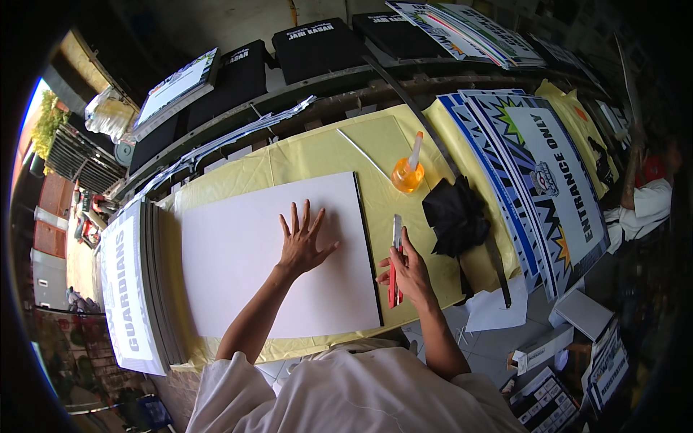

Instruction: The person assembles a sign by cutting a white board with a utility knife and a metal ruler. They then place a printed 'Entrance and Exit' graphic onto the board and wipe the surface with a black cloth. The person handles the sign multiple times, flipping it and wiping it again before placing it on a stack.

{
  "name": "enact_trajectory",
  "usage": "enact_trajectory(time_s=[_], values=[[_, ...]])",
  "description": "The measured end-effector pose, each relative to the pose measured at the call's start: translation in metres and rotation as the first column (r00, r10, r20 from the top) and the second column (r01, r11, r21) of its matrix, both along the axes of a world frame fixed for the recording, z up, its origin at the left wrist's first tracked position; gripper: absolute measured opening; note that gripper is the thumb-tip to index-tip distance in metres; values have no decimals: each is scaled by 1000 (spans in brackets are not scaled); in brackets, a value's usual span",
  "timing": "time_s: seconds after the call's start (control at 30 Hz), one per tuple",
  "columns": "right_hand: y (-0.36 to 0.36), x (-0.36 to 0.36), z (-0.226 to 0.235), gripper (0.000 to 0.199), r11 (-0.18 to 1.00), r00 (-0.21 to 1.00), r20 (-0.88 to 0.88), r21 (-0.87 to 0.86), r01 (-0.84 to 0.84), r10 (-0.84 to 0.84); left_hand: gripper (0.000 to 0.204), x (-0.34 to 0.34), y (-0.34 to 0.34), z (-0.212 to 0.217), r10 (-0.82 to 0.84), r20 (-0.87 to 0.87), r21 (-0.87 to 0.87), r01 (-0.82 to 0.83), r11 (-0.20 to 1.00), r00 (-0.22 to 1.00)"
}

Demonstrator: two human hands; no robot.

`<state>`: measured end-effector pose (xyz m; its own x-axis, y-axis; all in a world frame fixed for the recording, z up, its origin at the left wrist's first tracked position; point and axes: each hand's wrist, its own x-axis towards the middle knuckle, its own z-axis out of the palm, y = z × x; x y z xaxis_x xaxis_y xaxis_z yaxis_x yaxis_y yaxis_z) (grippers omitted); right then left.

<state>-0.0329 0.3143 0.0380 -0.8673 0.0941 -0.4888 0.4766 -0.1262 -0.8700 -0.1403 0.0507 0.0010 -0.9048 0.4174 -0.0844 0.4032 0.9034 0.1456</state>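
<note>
A large white board (238, 267) lies flat on a yellow-covered table (317, 155). My left hand (302, 240) presses on the board's right part with the fingers spread. Just off the board's right edge, my right hand (408, 270) grips a red utility knife (395, 263), its blade pointing away from me. A thin metal ruler (366, 155) lies farther back on the yellow cover.
An orange squeeze bottle (408, 172) and a crumpled black cloth (455, 214) sit right of the knife. Printed signs are stacked at the right (548, 180) and left (126, 289). Black boards (317, 47) line a back shelf. Another person (646, 195) is at far right. Boxes (548, 346) stand on the floor.
</note>
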Motion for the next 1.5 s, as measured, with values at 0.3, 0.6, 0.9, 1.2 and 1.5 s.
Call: enact_trajectory(time_s=[0.3,0.6,0.9,1.2,1.5], values=[[-27,-42,-14,68,884,964,-141,446,-143,227,68,-54,60,-35,-95,-160,120,115,986,982],[-36,-84,-27,53,656,934,-184,752,-65,305,67,-75,83,-33,-52,-212,39,61,997,976],[-34,-111,-40,50,586,928,-236,810,23,289,72,-82,88,-49,136,-352,198,-69,978,926],[-53,-156,-34,46,489,920,-163,872,-34,355,57,-118,79,-53,144,-321,268,-56,962,936],[-62,-188,-53,50,427,898,-154,903,-41,413,72,-120,76,-54,105,-195,163,-73,984,975]])
